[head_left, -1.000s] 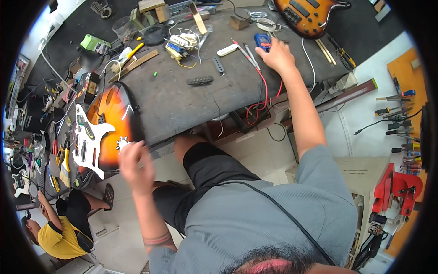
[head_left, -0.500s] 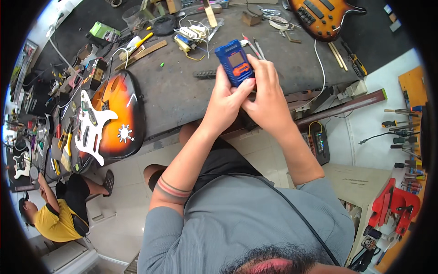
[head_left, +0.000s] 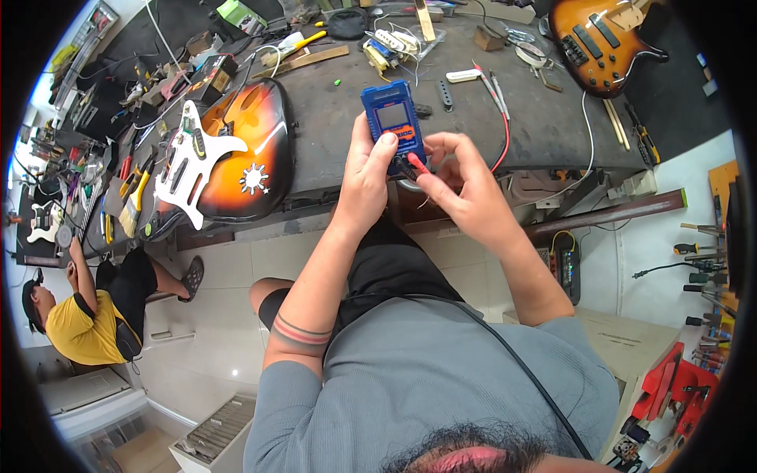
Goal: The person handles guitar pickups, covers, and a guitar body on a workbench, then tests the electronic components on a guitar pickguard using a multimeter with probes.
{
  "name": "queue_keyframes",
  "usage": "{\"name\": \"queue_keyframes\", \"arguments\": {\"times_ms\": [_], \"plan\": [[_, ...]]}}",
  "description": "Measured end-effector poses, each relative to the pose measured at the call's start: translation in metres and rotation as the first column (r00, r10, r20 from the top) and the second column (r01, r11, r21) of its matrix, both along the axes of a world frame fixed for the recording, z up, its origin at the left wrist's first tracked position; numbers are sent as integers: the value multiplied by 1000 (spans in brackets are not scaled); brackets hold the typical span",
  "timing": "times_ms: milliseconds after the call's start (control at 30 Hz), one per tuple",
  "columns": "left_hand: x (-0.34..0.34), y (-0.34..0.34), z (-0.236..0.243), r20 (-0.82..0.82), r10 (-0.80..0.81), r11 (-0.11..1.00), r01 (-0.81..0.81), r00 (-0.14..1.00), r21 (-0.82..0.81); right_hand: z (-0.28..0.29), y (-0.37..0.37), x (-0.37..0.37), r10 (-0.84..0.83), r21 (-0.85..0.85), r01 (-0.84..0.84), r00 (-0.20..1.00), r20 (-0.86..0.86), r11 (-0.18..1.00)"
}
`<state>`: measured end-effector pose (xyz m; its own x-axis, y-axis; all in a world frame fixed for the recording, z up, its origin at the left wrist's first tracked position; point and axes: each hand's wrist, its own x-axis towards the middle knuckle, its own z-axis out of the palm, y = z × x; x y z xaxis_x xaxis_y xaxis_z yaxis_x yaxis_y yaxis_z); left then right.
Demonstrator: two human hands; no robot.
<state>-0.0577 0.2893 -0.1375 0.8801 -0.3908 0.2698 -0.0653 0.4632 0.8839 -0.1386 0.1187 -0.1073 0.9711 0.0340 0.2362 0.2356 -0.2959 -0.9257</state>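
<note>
My left hand [head_left: 364, 185] is wrapped round a blue handheld multimeter [head_left: 389, 96] with a grey screen and orange buttons, its thumb over the front. At the meter's lower end are a red test-lead plug [head_left: 417, 163] and a black plug [head_left: 404, 167]. My right hand [head_left: 473, 193] pinches the red plug; whether it is fully seated is hard to make out. Test probes [head_left: 494, 93] lie on the bench to the right, with a red lead curving down from them. Beyond the meter are a black bar-shaped pickup [head_left: 446, 95] and a white one [head_left: 463, 76].
Left on the workbench [head_left: 331, 118] lies a sunburst guitar body [head_left: 272, 150] with a white pickguard [head_left: 197, 169]. A sunburst bass [head_left: 603, 47] rests at the far right. Wired pickups [head_left: 394, 43] lie at the back. A person in yellow [head_left: 87, 323] sits at lower left.
The meter has come closer and turned more upright. My right hand has left its side and now grips the red plug. The view has shifted, bringing the probes and red lead into sight.
</note>
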Motion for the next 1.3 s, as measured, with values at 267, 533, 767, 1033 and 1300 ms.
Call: {"name": "queue_keyframes", "arguments": {"times_ms": [267,533,767,1033,1300], "plan": [[-3,23,51,-36,-6,997,3,999,-76,1,-11,13,168,-102,-176,982,-85,979],[-11,47,89,122,42,997,-34,992,-72,-18,-48,-13,378,-134,-414,896,-232,900],[-10,117,149,267,386,911,-319,883,-261,-10,-115,-25,-87,-520,25,992,-95,854],[-33,237,209,551,466,869,-238,692,-434,41,-178,-30,-57,-623,284,932,358,729],[-83,331,228,555,621,780,-371,553,-504,52,-144,-35,-254,-517,570,790,558,639]]}}
